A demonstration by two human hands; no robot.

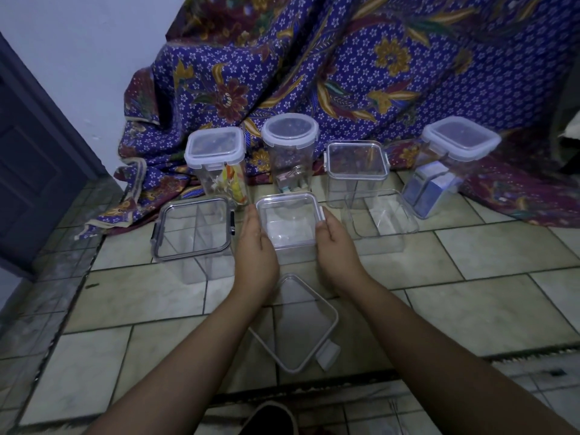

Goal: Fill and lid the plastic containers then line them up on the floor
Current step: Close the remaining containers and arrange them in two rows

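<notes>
A clear square container [288, 226] with a white-clipped lid stands on the tiled floor in the middle, and both hands press against its sides. My left hand [255, 246] holds its left wall, my right hand [335, 246] its right wall. A loose clear lid [298, 328] lies on the floor between my forearms. To the left stands a lidded divided container [193, 229]. An open, lidless clear container [381, 215] stands to the right. Behind them stand several lidded containers: a tall square one [216, 158], a round one [290, 146], a short square one [356, 166] and a tilted one [452, 161].
A purple patterned cloth [345, 64] is draped behind the containers and spills onto the floor. A dark door [34, 171] stands at the left. The edge of a rug [470, 368] runs along the near floor, with a dark object [270, 419] at the bottom.
</notes>
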